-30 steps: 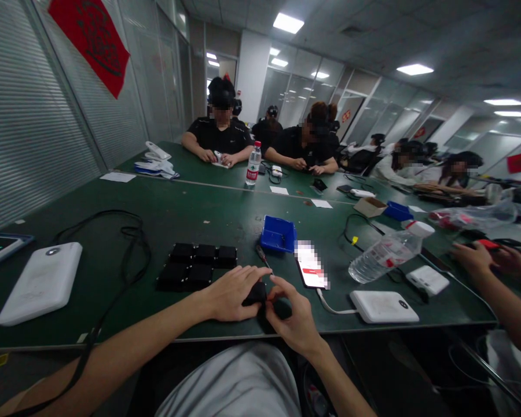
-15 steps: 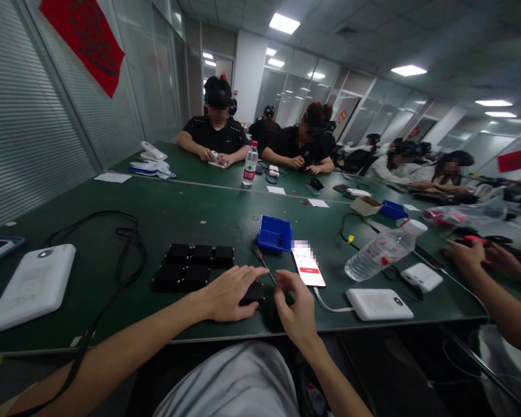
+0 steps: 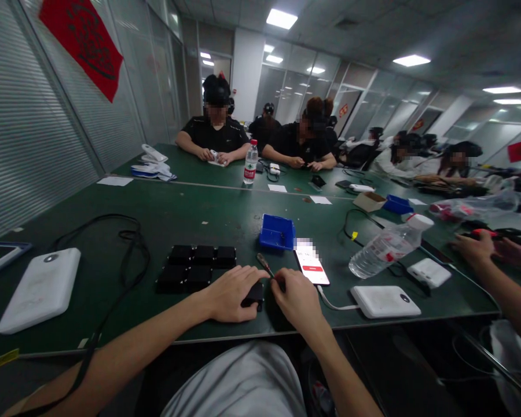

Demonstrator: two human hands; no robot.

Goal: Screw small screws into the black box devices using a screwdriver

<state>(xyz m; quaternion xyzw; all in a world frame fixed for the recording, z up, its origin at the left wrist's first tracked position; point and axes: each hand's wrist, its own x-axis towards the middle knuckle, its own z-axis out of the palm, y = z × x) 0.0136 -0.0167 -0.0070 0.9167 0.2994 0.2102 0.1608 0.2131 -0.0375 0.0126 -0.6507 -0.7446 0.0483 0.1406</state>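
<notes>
My left hand [image 3: 231, 294] lies over a small black box [image 3: 255, 294] near the table's front edge, its fingers and thumb closed around it. The palm covers most of that box. Right beside it, my right hand [image 3: 298, 298] has its fingers curled together at the lower end of a thin screwdriver [image 3: 263, 262]. The screwdriver's handle points away from me, and the fingers hide its tip. To the left of my left hand, several like black boxes [image 3: 197, 278] stand in two rows. A blue tray [image 3: 268, 226] with small dark pieces in it is just beyond the screwdriver.
A lit phone [image 3: 311, 267] is cabled to a white power bank [image 3: 386, 301] on the right. Behind them a water bottle [image 3: 386, 249] lies tilted. Another white device [image 3: 41, 289] and a black cable [image 3: 141, 255] are on the left. Co-workers sit across and at right.
My right hand's fingers have closed in on the screwdriver's lower end; before, they were more spread. My left hand stays on the black box. The camera view has shifted slightly.
</notes>
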